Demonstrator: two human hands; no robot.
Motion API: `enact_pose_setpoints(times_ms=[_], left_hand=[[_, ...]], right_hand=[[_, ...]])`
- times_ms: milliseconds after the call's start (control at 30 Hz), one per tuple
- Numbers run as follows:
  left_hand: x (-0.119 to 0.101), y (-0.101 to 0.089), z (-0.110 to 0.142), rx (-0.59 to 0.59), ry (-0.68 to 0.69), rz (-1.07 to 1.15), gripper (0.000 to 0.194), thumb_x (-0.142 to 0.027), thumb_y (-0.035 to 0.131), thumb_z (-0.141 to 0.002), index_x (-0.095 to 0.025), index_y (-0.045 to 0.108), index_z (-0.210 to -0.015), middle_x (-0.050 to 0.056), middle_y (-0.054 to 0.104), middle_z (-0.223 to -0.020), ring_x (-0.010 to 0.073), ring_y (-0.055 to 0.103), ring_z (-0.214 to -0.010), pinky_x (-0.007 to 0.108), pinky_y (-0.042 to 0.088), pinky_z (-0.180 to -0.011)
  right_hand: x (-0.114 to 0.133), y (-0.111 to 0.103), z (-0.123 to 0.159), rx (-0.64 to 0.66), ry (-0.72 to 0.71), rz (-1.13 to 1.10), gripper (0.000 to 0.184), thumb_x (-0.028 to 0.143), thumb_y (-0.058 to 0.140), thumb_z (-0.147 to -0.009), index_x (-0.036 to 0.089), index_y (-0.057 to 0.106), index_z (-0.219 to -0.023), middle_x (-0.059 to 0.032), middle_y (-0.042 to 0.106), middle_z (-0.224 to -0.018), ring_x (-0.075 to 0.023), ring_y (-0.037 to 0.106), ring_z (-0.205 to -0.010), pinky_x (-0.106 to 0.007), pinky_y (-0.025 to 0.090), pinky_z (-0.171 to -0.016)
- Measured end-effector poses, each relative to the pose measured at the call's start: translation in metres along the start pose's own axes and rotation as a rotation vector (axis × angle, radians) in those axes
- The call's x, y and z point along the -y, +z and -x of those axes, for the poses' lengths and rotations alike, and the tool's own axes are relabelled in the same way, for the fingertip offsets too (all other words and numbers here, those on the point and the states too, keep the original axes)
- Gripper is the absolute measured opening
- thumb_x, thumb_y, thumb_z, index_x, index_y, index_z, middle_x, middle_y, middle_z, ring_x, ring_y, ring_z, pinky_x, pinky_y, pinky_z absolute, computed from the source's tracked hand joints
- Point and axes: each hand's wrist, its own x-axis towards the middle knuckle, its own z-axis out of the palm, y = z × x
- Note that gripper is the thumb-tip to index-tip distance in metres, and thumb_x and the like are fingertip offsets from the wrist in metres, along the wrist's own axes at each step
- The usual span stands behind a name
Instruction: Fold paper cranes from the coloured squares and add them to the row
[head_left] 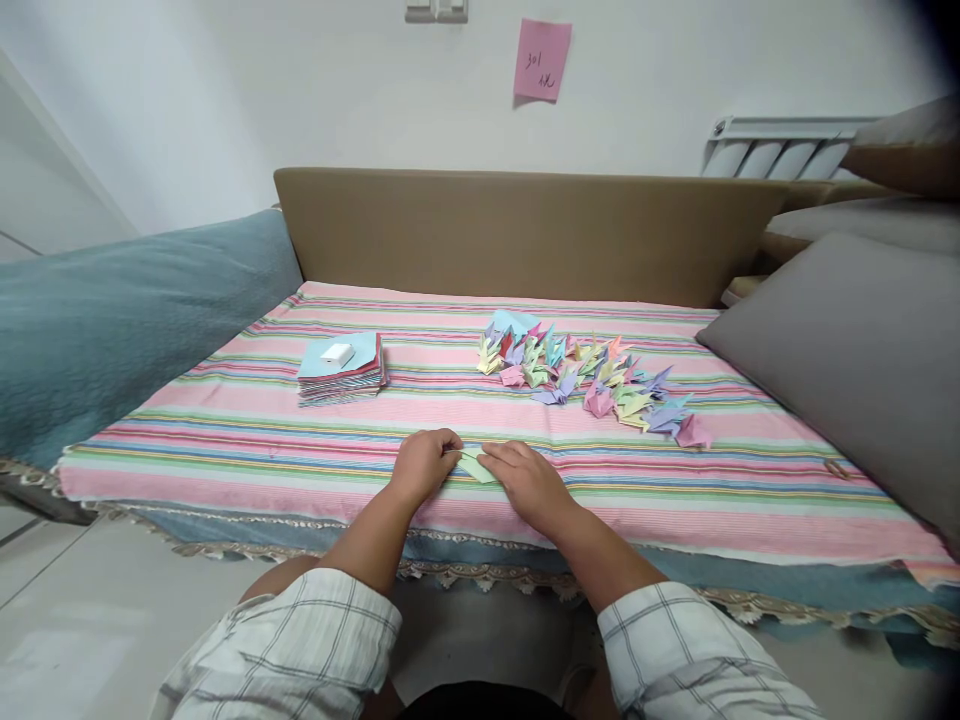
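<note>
Left hand (426, 468) and right hand (531, 485) pinch opposite ends of a folded pale-green paper (476, 466) above the striped sofa cover (225, 435), seemingly to steady it. Beyond, right, origami cranes (634, 404) cluster; left, a small white box (337, 355) probably weights stacked coloured paper (346, 386).

The single view is head-worn, looking from above, forward and down. The hands (531, 487) sit fairly near, just below centre; the sofa (525, 235) spans the full width around them, the wall (322, 90) fills the top, and floor (97, 610) shows at the lower left.
</note>
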Motion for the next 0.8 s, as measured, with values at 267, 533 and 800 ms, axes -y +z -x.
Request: enact_pose_setpoints(times_ms=[267,533,800], left_hand=[[0.007,-0.001,-0.003,0.038,0.093,-0.009,0.020,-0.016,0.053,-0.076,-0.023,0.070,-0.083,0.000,0.071,-0.089,0.0169,0.062,-0.084,0.025,0.044,-0.072],[0.018,0.002,-0.007,0.023,0.241,-0.098,0.027,-0.010,0.050,-0.077,-0.024,0.072,-0.084,0.002,0.071,-0.092,0.0178,0.062,-0.088,0.031,0.046,-0.083],[0.026,0.004,-0.006,-0.020,0.232,-0.276,0.031,-0.009,0.050,-0.075,-0.026,0.074,-0.088,0.007,0.064,-0.112,0.0233,0.060,-0.099,0.038,0.046,-0.088]], right_hand=[[0.001,-0.001,0.000,0.049,0.005,0.024,0.039,0.015,0.044,-0.088,0.026,0.051,-0.125,-0.0012,0.051,-0.132,-0.0222,0.046,-0.107,-0.037,0.040,-0.089],[0.001,-0.002,-0.001,0.084,0.029,0.015,0.040,0.015,0.042,-0.089,0.027,0.050,-0.126,-0.0003,0.050,-0.133,-0.0217,0.045,-0.108,-0.036,0.039,-0.090],[0.000,-0.001,-0.002,0.121,0.047,0.009,0.041,0.016,0.042,-0.089,0.028,0.049,-0.127,0.0008,0.047,-0.135,-0.0218,0.044,-0.108,-0.035,0.038,-0.091]])
